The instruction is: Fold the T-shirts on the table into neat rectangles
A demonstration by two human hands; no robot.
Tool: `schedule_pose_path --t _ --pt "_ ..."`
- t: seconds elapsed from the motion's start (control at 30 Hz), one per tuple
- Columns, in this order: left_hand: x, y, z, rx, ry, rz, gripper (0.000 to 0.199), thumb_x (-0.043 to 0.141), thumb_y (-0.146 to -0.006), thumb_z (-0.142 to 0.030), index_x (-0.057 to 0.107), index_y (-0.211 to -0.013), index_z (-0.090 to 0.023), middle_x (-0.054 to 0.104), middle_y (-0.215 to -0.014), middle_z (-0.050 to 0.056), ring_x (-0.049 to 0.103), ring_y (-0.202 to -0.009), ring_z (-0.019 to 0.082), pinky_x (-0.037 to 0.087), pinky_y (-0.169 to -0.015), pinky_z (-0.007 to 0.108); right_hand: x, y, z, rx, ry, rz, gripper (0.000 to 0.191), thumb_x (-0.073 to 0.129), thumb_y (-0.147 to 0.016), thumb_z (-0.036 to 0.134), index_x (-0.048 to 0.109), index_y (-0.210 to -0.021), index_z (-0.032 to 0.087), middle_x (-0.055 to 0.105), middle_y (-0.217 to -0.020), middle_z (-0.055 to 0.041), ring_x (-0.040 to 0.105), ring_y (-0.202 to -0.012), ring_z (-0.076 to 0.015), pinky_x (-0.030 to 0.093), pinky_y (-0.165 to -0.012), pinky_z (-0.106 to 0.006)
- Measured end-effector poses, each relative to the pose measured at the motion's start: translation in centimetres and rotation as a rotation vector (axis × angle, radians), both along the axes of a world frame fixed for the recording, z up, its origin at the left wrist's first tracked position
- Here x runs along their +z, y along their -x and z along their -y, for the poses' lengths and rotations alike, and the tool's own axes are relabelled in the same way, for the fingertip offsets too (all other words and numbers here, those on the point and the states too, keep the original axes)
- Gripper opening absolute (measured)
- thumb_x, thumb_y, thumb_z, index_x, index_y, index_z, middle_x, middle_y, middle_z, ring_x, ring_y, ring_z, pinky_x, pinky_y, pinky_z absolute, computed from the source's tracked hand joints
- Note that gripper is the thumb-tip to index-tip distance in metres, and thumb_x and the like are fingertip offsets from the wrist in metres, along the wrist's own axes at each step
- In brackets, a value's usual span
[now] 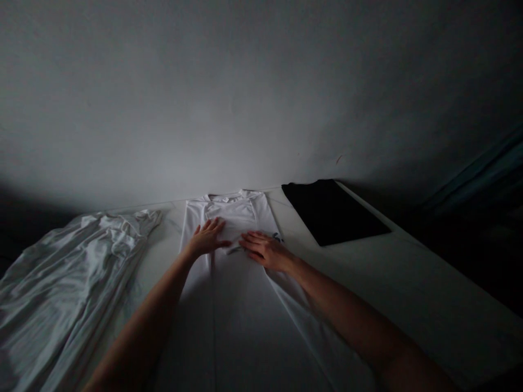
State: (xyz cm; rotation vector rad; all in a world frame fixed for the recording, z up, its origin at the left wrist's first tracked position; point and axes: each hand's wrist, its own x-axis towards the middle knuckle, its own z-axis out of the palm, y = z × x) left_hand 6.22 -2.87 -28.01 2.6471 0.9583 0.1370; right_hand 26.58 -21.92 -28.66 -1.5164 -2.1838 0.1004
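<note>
A white shirt (pixel 241 305) lies spread lengthwise on the table, its collar at the far end near the wall. Lengthwise creases or folded edges run down it, and a small dark print shows near its right edge. My left hand (pixel 207 238) rests on the upper left of the shirt with fingers spread. On the upper right, my right hand (pixel 265 250) lies flat with fingers stretched toward the left, partly covering the cloth beside the print. Neither hand is closed on the fabric. The shirt's near end fades into shadow between my forearms.
A rumpled white garment (pixel 77 277) lies along the left of the table. To the right of the shirt is a black garment (pixel 333 209) folded into a flat rectangle. The pale table (pixel 417 294) meets a grey wall (pixel 229 98) at the back. Light is dim.
</note>
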Motion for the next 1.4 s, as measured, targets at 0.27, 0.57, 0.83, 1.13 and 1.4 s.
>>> schedule_pose_path --t 0.27,0.57,0.83,1.13,1.4 --pt "0.9 -2.9 -2.0 -0.027 -0.155 -0.011 0.05 0.05 -0.095 -0.047 0.055 -0.14 -0.025 0.043 -0.157 0.012 0.033 -0.147 0.036 0.026 -0.118 0.057 0.2 0.2 -0.1 0.099 0.077 -0.007 0.048 0.053 -0.101 0.029 0.048 -0.149 0.026 0.049 -0.153 -0.0039 0.031 -0.149 -0.0206 0.026 -0.123 -0.045" --pt "-0.6 -10.2 -3.3 -0.254 -0.244 0.017 0.053 0.032 -0.102 -0.04 0.037 -0.154 -0.029 0.029 -0.164 0.005 0.024 -0.152 0.025 0.019 -0.123 0.05 0.4 0.3 -0.3 0.085 0.104 0.022 0.049 0.052 -0.101 0.039 0.049 -0.148 0.027 0.046 -0.155 -0.0034 0.033 -0.148 -0.0263 0.027 -0.122 -0.048" --pt "-0.3 -13.2 -3.7 -0.314 -0.438 -0.032 0.057 0.03 -0.103 -0.042 0.032 -0.157 -0.023 0.029 -0.164 0.009 0.02 -0.153 0.026 0.019 -0.123 0.047 0.9 0.5 -0.5 0.076 0.145 0.073 0.054 0.051 -0.101 0.041 0.043 -0.152 0.028 0.043 -0.157 -0.004 0.03 -0.149 -0.0262 0.02 -0.122 -0.051" --pt "-0.7 -16.4 -6.0 -0.316 -0.405 -0.11 0.057 0.028 -0.104 -0.04 0.026 -0.159 -0.026 0.027 -0.165 0.006 0.019 -0.153 0.027 0.022 -0.123 0.048 1.6 0.5 0.1 0.088 0.13 0.078 0.055 0.048 -0.102 0.042 0.038 -0.155 0.026 0.04 -0.159 -0.0051 0.029 -0.15 -0.0246 0.019 -0.123 -0.049" --pt "-1.1 -18.1 -3.1 -0.363 -0.326 -0.073 0.06 0.023 -0.104 -0.048 0.026 -0.159 -0.024 0.025 -0.166 0.006 0.018 -0.154 0.026 0.019 -0.124 0.047 1.2 0.5 -0.3 0.107 0.117 0.058 0.052 0.052 -0.1 0.04 0.046 -0.15 0.026 0.043 -0.157 -0.0062 0.033 -0.148 -0.027 0.023 -0.121 -0.05"
